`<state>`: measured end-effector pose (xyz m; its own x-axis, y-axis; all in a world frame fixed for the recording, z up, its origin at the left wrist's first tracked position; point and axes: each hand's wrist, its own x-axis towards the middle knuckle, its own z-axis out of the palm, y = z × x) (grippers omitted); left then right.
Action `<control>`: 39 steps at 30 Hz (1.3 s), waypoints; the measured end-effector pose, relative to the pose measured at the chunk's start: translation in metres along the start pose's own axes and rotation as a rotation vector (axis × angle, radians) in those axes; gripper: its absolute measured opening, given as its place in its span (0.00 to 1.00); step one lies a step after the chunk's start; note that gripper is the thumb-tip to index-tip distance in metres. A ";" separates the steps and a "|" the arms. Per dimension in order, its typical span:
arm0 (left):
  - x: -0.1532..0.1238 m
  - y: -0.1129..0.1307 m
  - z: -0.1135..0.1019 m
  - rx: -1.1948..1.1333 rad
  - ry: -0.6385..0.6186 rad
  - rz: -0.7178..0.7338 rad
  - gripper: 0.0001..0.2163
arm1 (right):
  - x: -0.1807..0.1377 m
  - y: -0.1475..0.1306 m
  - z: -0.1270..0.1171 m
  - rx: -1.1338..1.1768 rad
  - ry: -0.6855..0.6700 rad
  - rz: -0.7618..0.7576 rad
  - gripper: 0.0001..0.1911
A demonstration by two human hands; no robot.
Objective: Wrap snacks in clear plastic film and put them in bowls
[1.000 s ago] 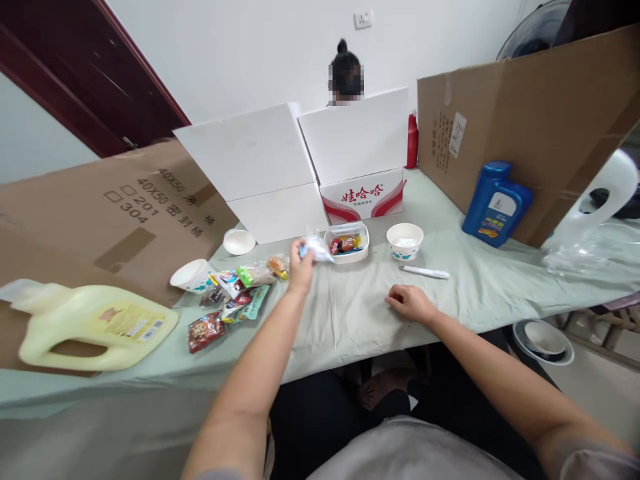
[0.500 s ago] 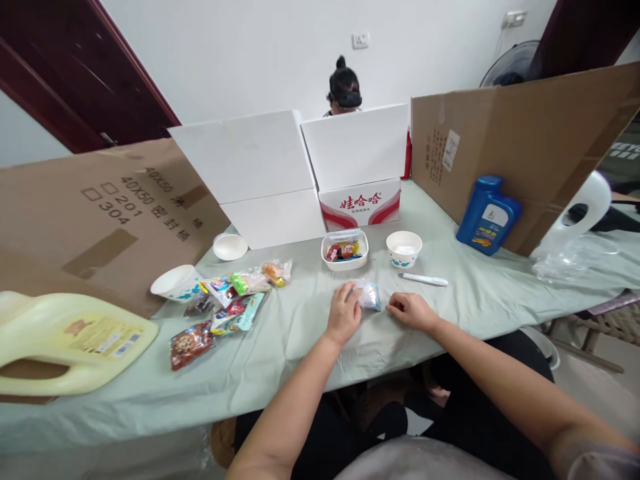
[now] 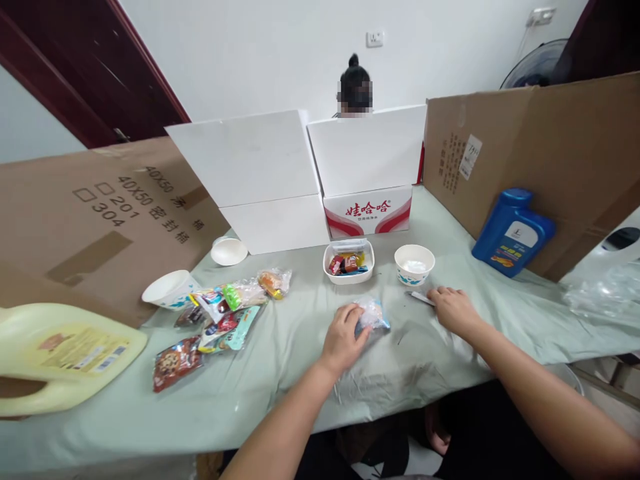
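My left hand (image 3: 345, 339) rests on the green tablecloth with its fingers and thumb curled around a small clear packet (image 3: 373, 315) with white and blue in it. The fingers cover its left end. My right hand (image 3: 456, 311) is closed over a slim white utility knife (image 3: 419, 297), whose grey tip points left out of the fingers. Most of the knife's handle is hidden under the hand. Just behind it stands a patterned paper bowl (image 3: 415, 265) with something white inside. A white plastic container (image 3: 349, 279) holding several wrapped snacks sits behind the packet.
Several wrapped snacks (image 3: 220, 327) lie at left, beside a tipped paper bowl (image 3: 170, 289), another bowl (image 3: 229, 252) and a yellow jug (image 3: 75, 353). Cardboard (image 3: 520, 147) and a blue bottle (image 3: 515, 233) stand at right. White boxes (image 3: 270, 160) screen the back; a person sits behind.
My right hand has moved right from beside the packet and closed over the utility knife. My left hand stays on the packet. The view has shifted slightly.
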<state>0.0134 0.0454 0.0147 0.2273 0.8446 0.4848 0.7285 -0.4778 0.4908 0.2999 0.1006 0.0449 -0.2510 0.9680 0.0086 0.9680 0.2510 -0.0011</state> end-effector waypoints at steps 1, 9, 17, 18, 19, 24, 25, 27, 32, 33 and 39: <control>0.001 0.001 0.002 -0.038 0.030 -0.039 0.12 | 0.002 -0.003 -0.003 0.040 -0.028 -0.042 0.16; 0.022 0.003 -0.001 -0.403 0.036 -0.514 0.23 | 0.015 -0.066 -0.039 0.342 0.005 -0.562 0.15; 0.035 -0.012 -0.032 -0.315 -0.261 -0.474 0.13 | 0.021 0.004 -0.014 0.219 -0.168 -0.354 0.17; 0.034 -0.014 -0.033 -0.309 -0.257 -0.503 0.11 | 0.020 0.011 -0.010 0.165 -0.171 -0.281 0.15; 0.034 -0.016 -0.033 -0.313 -0.252 -0.526 0.10 | 0.020 0.014 -0.007 0.127 -0.154 -0.227 0.12; 0.031 -0.001 -0.014 -0.409 -0.215 -0.467 0.04 | 0.011 -0.032 -0.003 0.340 0.142 -0.433 0.23; 0.030 0.005 -0.009 -0.418 -0.209 -0.431 0.04 | 0.009 -0.047 -0.003 0.402 0.169 -0.524 0.30; 0.030 0.014 -0.002 -0.427 -0.203 -0.387 0.05 | 0.008 -0.070 -0.002 0.459 0.171 -0.649 0.32; 0.033 0.003 -0.013 -0.615 -0.262 -0.566 0.14 | 0.014 -0.072 0.001 0.616 0.153 -0.693 0.11; 0.035 -0.004 -0.019 -0.645 -0.265 -0.600 0.14 | 0.015 -0.067 0.001 0.681 0.164 -0.672 0.11; 0.034 -0.020 -0.035 -0.260 -0.024 -0.494 0.09 | 0.013 -0.061 0.003 0.759 0.180 -0.548 0.10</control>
<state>-0.0160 0.0748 0.0466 -0.0834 0.9871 0.1370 0.5692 -0.0656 0.8196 0.2370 0.0981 0.0421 -0.6038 0.7140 0.3544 0.4395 0.6691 -0.5993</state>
